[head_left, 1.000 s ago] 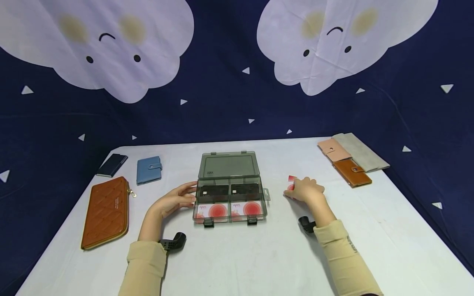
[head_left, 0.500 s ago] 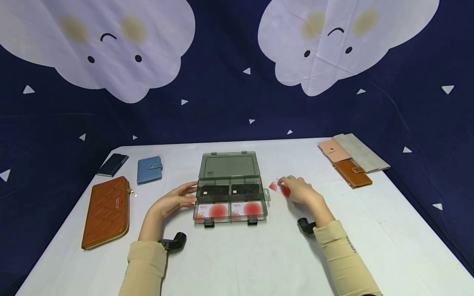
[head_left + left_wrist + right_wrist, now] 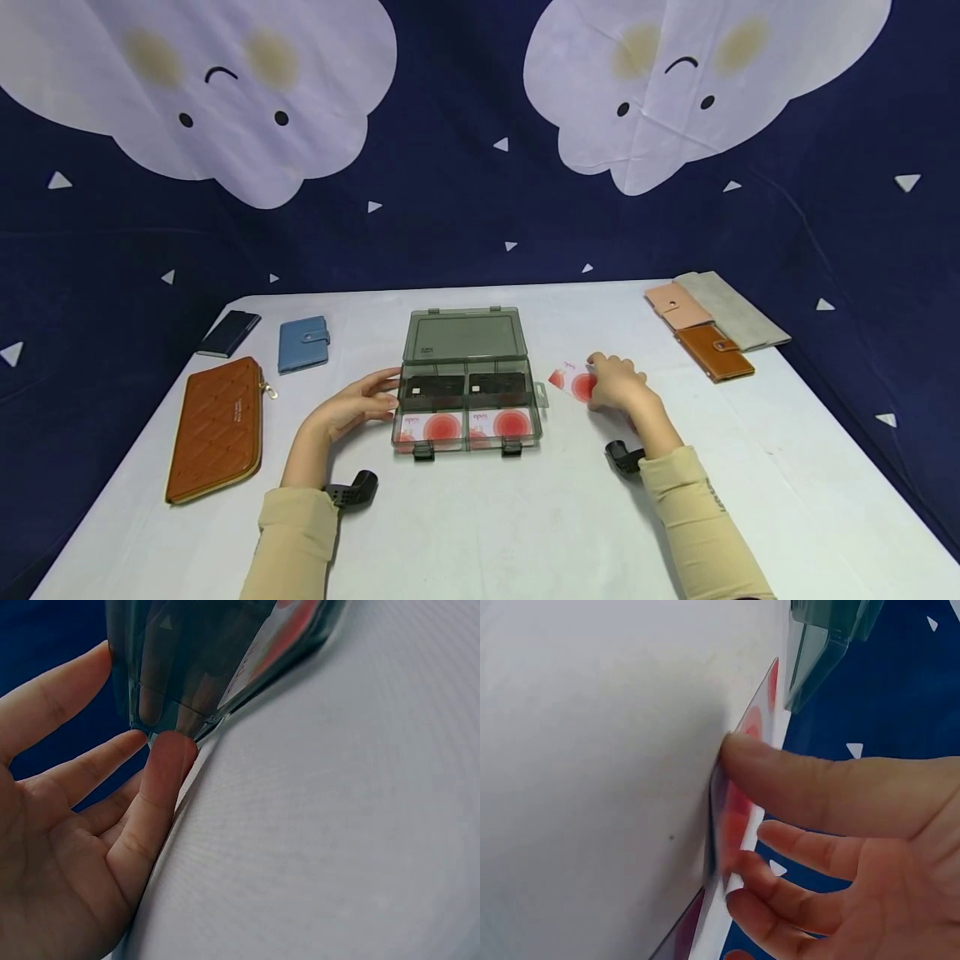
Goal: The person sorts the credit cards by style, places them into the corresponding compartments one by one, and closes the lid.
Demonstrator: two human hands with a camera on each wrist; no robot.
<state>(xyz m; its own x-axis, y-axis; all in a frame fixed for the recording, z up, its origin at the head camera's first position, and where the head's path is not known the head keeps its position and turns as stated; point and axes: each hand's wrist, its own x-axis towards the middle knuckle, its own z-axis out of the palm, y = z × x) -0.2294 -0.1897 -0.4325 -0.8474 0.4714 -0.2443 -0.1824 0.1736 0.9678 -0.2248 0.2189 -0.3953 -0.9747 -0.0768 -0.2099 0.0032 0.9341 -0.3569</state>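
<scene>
Small print on the cards is too blurred to read.

Bright, even overhead light with soft shadows; head view bows at edges, wrist views blur close up.

The person wears a long-sleeved top in a pale tan, almost sand colour, and both sleeves reach down to the wrists, where the cuffs end in a plain folded edge. The right sleeve carries a short line of small dark lettering running along the forearm, too small to read. A black, ribbed plastic mount sticks out at the left wrist, and a similar black mount sits at the right wrist. Both hands are bare.
</scene>
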